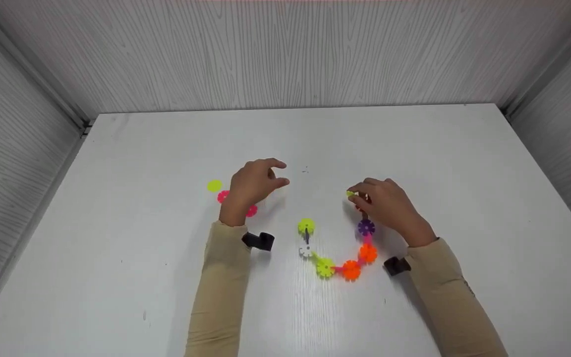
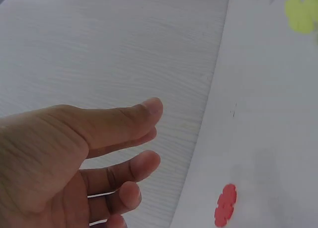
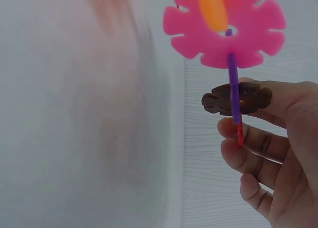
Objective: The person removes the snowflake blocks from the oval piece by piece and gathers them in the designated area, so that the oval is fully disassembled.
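A curved chain of interlocking plastic flower discs hangs from or lies near my right hand (image 1: 392, 208), which pinches its upper end by a yellow disc (image 1: 350, 193). Going down the chain come a purple disc (image 1: 366, 227), orange ones (image 1: 368, 253), a lime disc (image 1: 325, 267), a white disc (image 1: 306, 251) and another lime disc (image 1: 306, 225) at the far end. The right wrist view shows a pink disc (image 3: 186, 39), a brown disc (image 3: 216, 100) and a red one (image 3: 240, 136) by the fingertips. My left hand (image 1: 255, 183) hovers with thumb and fingers apart, holding nothing.
Loose discs lie beside and below the left hand: a yellow one (image 1: 214, 186) and pink ones (image 1: 251, 210), partly hidden by the hand. The white table (image 1: 117, 248) meets wood-grain panels (image 1: 295, 54) at the back and sides. Black camera mounts (image 1: 259, 241) jut from both wrists.
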`<state>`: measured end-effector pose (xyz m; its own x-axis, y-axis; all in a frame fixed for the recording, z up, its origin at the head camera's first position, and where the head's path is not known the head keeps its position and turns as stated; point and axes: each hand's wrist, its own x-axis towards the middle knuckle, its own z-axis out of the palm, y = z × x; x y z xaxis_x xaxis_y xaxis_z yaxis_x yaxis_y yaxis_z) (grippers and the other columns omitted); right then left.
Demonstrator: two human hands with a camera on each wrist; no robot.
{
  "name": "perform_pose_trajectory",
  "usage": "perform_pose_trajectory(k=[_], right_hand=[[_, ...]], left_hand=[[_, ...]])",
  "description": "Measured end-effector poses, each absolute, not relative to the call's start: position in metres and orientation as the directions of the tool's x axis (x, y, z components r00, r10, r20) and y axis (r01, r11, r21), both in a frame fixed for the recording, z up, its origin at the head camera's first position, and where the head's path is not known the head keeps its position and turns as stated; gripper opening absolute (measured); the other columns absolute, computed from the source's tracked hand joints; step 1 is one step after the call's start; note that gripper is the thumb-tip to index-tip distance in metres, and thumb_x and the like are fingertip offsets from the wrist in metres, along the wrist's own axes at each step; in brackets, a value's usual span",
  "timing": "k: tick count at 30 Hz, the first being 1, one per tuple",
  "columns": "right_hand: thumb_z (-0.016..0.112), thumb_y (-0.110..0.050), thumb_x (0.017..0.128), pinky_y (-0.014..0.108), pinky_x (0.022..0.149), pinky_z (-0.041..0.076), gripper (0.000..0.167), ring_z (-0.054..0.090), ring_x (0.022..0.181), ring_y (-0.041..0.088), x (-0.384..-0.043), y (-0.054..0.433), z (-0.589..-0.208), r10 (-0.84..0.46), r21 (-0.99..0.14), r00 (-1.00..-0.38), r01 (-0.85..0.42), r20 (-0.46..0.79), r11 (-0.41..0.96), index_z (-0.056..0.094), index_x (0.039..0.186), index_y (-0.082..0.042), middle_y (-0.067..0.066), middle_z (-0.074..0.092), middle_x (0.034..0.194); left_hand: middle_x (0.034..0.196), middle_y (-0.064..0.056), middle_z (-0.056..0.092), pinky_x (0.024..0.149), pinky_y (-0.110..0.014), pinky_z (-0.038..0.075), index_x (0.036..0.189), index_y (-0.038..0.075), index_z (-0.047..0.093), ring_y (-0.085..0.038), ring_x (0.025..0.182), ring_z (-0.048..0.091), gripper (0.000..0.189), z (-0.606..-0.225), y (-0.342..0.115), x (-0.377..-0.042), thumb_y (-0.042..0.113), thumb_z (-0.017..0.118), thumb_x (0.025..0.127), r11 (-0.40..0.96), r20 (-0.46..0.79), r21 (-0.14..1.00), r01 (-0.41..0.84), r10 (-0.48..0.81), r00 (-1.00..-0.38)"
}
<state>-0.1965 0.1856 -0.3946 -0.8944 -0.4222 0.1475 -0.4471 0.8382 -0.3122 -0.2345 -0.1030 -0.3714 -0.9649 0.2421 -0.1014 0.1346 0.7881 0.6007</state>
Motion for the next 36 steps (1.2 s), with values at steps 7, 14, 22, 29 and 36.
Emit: perform_pose_trajectory(k=[7,14,22,29,36], right_hand=[[0.063,-0.023,0.094,0.046,0.079,0.049,0.023,0.063,0.070,0.023,-0.196,0.185,-0.393,-0.430,-0.299,-0.888,-0.459,0.161,0.837,0.073,0.107,-0.007,0.007,0.068,0.084],[0.063,-0.026,0.093,0.044,0.083,0.051,0.025,0.063,0.074,0.023,-0.196,0.183,-0.394,-0.402,-0.314,-0.906,-0.424,0.136,0.850,0.073,0.103,-0.006,0.008,0.068,0.086],[0.065,-0.028,0.092,0.043,0.082,0.053,0.026,0.062,0.075,0.022,-0.196,0.181,-0.393,-0.400,-0.366,-0.908,-0.416,0.123,0.832,0.072,0.100,-0.005,0.008,0.067,0.088],[0.067,-0.028,0.090,0.040,0.079,0.054,0.024,0.061,0.076,0.021,-0.194,0.177,-0.389,-0.430,-0.395,-0.895,-0.441,0.123,0.806,0.073,0.101,-0.007,0.007,0.067,0.089],[0.068,-0.025,0.089,0.039,0.076,0.054,0.021,0.061,0.073,0.021,-0.192,0.178,-0.390,-0.462,-0.361,-0.870,-0.491,0.171,0.793,0.073,0.098,-0.006,0.007,0.066,0.086]], left_hand=[[0.095,-0.003,0.069,0.058,-0.026,0.038,0.126,0.022,0.064,-0.017,0.069,0.055,0.037,-0.362,-0.084,-0.224,0.033,0.066,0.090,0.752,-0.036,0.621,0.219,0.307,-0.951],[0.097,-0.002,0.070,0.060,-0.026,0.040,0.125,0.022,0.065,-0.018,0.071,0.053,0.036,-0.361,-0.063,-0.216,0.032,0.067,0.090,0.716,0.025,0.624,0.313,0.382,-0.924],[0.105,-0.003,0.069,0.080,-0.030,0.052,0.123,0.020,0.067,-0.018,0.087,0.059,0.030,-0.379,-0.029,-0.212,0.024,0.063,0.094,0.697,-0.002,0.591,0.406,0.505,-0.863],[0.102,-0.003,0.069,0.084,-0.030,0.052,0.121,0.020,0.068,-0.018,0.090,0.061,0.029,-0.388,-0.017,-0.211,0.025,0.064,0.093,0.729,-0.027,0.549,0.410,0.505,-0.863],[0.100,-0.002,0.069,0.080,-0.030,0.053,0.117,0.020,0.070,-0.016,0.088,0.062,0.026,-0.387,-0.014,-0.209,0.025,0.065,0.092,0.726,0.019,0.534,0.432,0.501,-0.865]])
